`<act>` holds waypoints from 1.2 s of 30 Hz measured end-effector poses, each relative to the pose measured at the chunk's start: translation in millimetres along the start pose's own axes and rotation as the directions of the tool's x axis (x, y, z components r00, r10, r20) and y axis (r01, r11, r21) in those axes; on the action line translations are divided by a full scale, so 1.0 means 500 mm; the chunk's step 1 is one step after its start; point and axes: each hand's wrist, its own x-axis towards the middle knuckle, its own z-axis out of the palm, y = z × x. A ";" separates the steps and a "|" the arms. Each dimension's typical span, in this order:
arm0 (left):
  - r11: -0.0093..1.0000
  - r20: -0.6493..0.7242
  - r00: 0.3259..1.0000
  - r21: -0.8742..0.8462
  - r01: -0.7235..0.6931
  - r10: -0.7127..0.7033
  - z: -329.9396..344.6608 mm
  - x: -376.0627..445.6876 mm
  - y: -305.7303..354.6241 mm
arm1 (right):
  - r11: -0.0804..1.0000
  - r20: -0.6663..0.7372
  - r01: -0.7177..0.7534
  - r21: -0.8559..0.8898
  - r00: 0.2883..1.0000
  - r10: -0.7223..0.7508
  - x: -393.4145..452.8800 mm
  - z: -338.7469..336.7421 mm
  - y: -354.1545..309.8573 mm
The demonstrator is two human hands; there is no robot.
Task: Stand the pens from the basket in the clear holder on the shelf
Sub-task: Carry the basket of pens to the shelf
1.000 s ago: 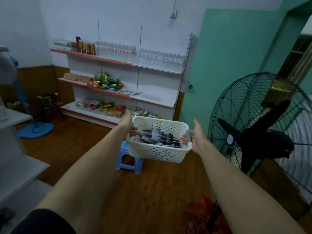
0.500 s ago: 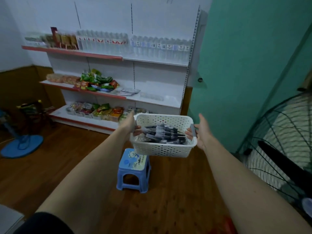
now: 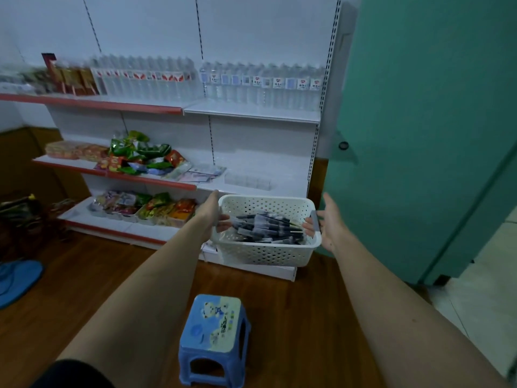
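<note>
Hands: your left hand (image 3: 210, 214) and right hand (image 3: 328, 224) each grip one end rim of the white basket (image 3: 263, 249), fingers curled inside.
Pens: a heap in the basket (image 3: 264, 229), too many to count, lying roughly left-right.
Holder: one clear holder (image 3: 247, 179) on the middle shelf (image 3: 279, 189), just above and beyond the basket, nearer your left hand.
Stool: one blue stool (image 3: 214, 338), on the floor below the basket.

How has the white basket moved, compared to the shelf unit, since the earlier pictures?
Yes. The white basket, held by both hands, has come closer to the shelf unit; it now overlaps the bottom shelf, just below the clear holder.
</note>
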 end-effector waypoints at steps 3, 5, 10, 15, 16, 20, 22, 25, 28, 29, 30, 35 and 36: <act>1.000 -0.016 1.000 -0.007 0.012 -0.012 0.048 0.129 0.046 | 0.999 0.002 -0.033 0.010 0.999 0.033 0.149 0.003 -0.051; 1.000 -0.026 1.000 -0.010 0.012 -0.012 0.077 0.203 0.070 | 0.999 0.004 -0.043 0.023 0.999 0.043 0.233 0.009 -0.086; 0.999 -0.038 0.999 -0.038 0.010 -0.011 0.117 0.348 0.129 | 0.998 -0.001 -0.055 0.016 0.998 0.055 0.407 0.035 -0.149; 0.998 -0.055 0.998 -0.061 0.027 -0.031 0.141 0.493 0.166 | 0.996 -0.014 -0.089 0.002 0.996 0.089 0.569 0.066 -0.173; 0.998 -0.056 0.998 -0.050 0.032 -0.035 0.145 0.522 0.170 | 0.995 -0.020 -0.097 0.001 0.995 0.097 0.598 0.071 -0.175; 0.996 -0.042 0.997 -0.055 0.068 -0.071 0.164 0.644 0.176 | 0.994 -0.040 -0.106 -0.006 0.994 0.106 0.717 0.090 -0.181; 0.994 -0.040 0.995 -0.064 0.093 -0.095 0.175 0.694 0.177 | 0.992 -0.050 -0.124 -0.006 0.991 0.123 0.766 0.095 -0.179; 0.991 -0.046 0.991 -0.045 0.123 -0.125 0.192 0.759 0.180 | 0.988 -0.049 -0.152 -0.017 0.987 0.151 0.831 0.099 -0.176; 0.986 -0.049 0.985 0.005 0.165 -0.165 0.211 0.811 0.180 | 0.975 -0.042 -0.220 -0.036 0.975 0.219 0.885 0.094 -0.172; 0.984 -0.053 0.983 0.020 0.180 -0.178 0.217 0.828 0.180 | 0.970 -0.038 -0.239 -0.042 0.971 0.237 0.905 0.089 -0.173; 0.981 -0.056 0.980 0.028 0.191 -0.190 0.224 0.843 0.179 | 0.966 -0.034 -0.255 -0.051 0.967 0.254 0.926 0.084 -0.173; 0.975 -0.114 0.969 0.000 0.220 -0.219 0.246 0.904 0.152 | 0.918 0.047 -0.340 -0.205 0.933 0.357 1.013 0.069 -0.167; 0.975 -0.127 0.968 0.002 0.220 -0.218 0.249 0.915 0.145 | 0.907 0.062 -0.351 -0.234 0.925 0.374 1.027 0.068 -0.164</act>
